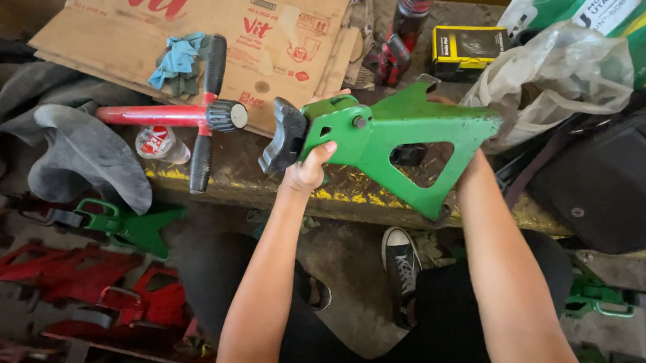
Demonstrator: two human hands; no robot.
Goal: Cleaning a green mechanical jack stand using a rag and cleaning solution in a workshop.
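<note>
Two hands, left hand (310,168) and right hand (476,163), grip green jack stand (397,145).

A green jack stand frame (383,137) of painted steel plate is held above the workbench edge, laid roughly horizontal with its triangular cut-out facing the camera. The paint is scuffed. A dark grey saddle head (284,135) is fitted at its left end, beside a bolt through the frame. The legs are spread toward the right and lower right.
</note>
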